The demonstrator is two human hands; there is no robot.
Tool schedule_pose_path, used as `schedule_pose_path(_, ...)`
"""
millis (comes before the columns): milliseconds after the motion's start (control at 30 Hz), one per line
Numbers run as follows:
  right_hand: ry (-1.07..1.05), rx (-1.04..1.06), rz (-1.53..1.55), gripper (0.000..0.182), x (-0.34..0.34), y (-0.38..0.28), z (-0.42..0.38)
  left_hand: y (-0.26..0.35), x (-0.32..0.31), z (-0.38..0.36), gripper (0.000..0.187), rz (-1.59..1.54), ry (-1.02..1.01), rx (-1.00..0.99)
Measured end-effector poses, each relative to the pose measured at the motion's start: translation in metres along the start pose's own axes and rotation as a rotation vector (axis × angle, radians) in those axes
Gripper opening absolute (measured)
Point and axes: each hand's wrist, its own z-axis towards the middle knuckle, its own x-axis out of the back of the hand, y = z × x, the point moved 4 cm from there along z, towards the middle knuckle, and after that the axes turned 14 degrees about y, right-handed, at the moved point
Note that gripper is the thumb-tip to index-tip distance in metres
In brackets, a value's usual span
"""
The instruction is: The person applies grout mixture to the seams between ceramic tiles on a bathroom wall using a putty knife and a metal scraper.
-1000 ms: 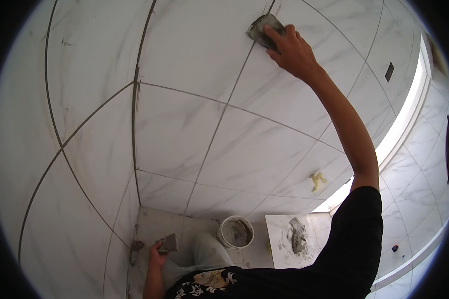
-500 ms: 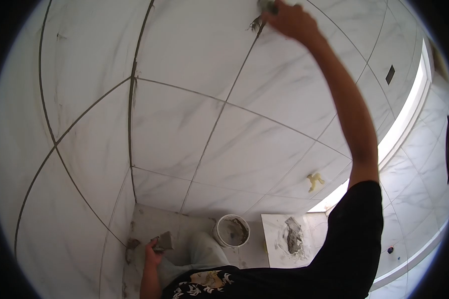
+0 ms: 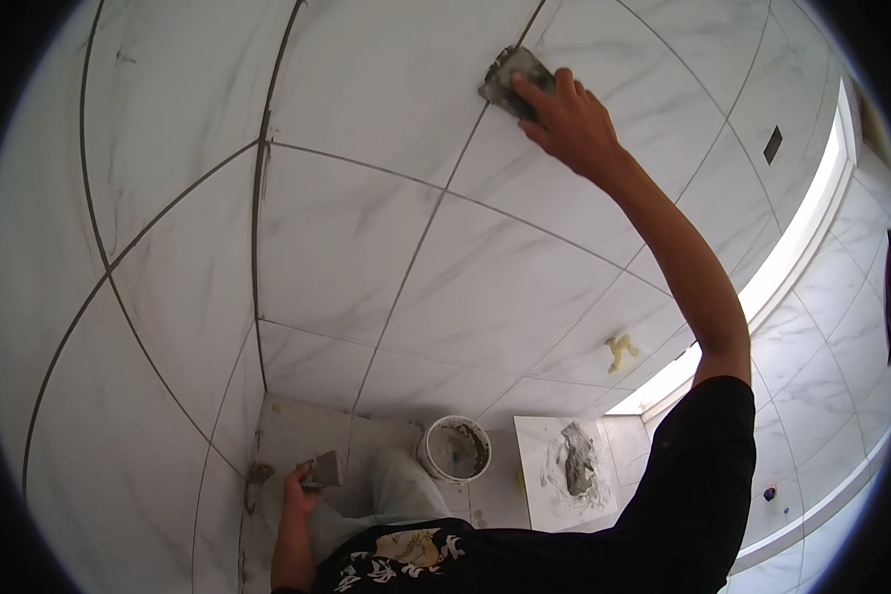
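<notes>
My right hand [image 3: 579,129] is closed on a flat, rectangular grout scraper [image 3: 517,83], its face smeared with dark grey grout. The scraper lies against the white marbled wall tile [image 3: 386,79], across a dark upright joint. Low at the left, my left hand [image 3: 299,492] grips a small tool with a square grey blade, like a putty knife [image 3: 324,470]; its handle is mostly hidden by the fingers. That blade is held over the floor, near the left wall.
A white bucket [image 3: 424,450] with grey residue inside stands on the floor by my leg. Beside it lies a white board [image 3: 535,465] bearing a heap of grey grout [image 3: 578,463]. A yellowish fitting [image 3: 621,351] projects from the wall. A bright doorway edge [image 3: 797,233] is at the right.
My right hand has brought the scraper down along the joint from the top edge of view. My left hand keeps hold of its tool in nearly the same place.
</notes>
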Motion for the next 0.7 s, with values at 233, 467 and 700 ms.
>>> schedule_pose_path(233,-0.170,-0.375,-0.069,0.061,0.041,0.007,0.046,-0.018,-0.003,0.002,0.028,0.089,-0.179,0.014)
schedule_pose_path(467,-0.170,-0.426,-0.003,0.070,-0.008,-0.023,0.031,-0.010,-0.086,-0.065,0.028,-0.029,-0.049,-0.115)
schedule_pose_path(700,-0.441,-0.275,0.600,0.067,0.035,-0.113,-0.088,0.082,-0.227,-0.172,0.033,-0.002,-0.302,-0.311)
